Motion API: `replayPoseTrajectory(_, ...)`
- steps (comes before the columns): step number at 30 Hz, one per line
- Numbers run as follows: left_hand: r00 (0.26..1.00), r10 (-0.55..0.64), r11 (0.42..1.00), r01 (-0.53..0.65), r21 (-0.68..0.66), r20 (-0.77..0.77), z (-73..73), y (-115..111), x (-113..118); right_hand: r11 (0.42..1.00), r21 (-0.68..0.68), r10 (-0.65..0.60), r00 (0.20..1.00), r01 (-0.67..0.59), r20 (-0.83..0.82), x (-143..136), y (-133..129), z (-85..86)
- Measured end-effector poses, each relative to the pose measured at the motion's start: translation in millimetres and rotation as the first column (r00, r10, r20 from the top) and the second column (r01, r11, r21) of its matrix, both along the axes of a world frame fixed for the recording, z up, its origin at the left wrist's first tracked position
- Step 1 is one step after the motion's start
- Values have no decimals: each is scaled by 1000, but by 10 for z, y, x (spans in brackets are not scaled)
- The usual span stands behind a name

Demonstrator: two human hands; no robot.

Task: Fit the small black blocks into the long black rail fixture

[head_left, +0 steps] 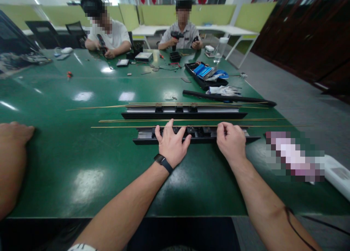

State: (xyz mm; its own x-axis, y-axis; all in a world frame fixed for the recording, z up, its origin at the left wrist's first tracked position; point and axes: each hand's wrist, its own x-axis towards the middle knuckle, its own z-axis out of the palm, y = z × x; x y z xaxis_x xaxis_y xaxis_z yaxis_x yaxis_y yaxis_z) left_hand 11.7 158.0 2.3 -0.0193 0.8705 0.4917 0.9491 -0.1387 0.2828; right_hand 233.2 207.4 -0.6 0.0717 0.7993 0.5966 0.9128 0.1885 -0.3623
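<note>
An office doubling as a workshop: partitions [214, 16], desks [149, 30] and chairs [42, 33] behind; nearer, a drill [175, 36], and rails [184, 116] and rods [117, 127] on the table [54, 145].

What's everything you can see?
Rails: two, black and silver, centre
Thin rods: several, golden, along rails
Table: one, green, underneath
Tray: one, black, far right
Gloves: uncounted, white, near tray
Tube: one, black, before gloves
Bottle: one, clear, behind tray
People: two, pale-shirted, across table
Power drills: apparently two, black, with people
Partitions: several, yellow-green, background
Cabinets: uncounted, dark brown, right
Device: one, white, right edge
Another arm: one, bare, left edge
Left hand: one, black wristband, over nearer rail
Right hand: one, bare, fingers pinched at nearest rod
</note>
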Motion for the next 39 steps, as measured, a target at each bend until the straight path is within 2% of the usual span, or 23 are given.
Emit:
replayPoseTrajectory(4, 1000, -2, 1000, 2, 8, -4, -5, 2, 0, 999, 7, 53, 999, -53, -7, -22, -13, -3)
replayPoseTrajectory(11, 1000, -5, 1000, 4, 13, 13, -17, 6, 1, 996, -16, -84, 996, 83, -20, 12, 2, 28)
replayPoseTrajectory(19, 1000, -2, 1000, 2, 7, 3, -6, 3, 0, 997, -4, 81, 996, -81, -25, -37, -23, 20)
replayPoseTrajectory(25, 1000, 2, 1000, -2, 1, 3, 2, -5, 4, 999, -3, -40, 998, 40, -50, -3, -10, 32)
replayPoseTrajectory(34, 1000, 0, 1000, 0, -13, 21, 19, -9, 8, 997, -15, 71, 997, -72, -22, -40, -35, 35)
replayPoseTrajectory(39, 1000, 0, 1000, 0, -15, 7, 16, -8, 7, 1000, -15, -20, 999, 20, -45, 9, -9, 25)
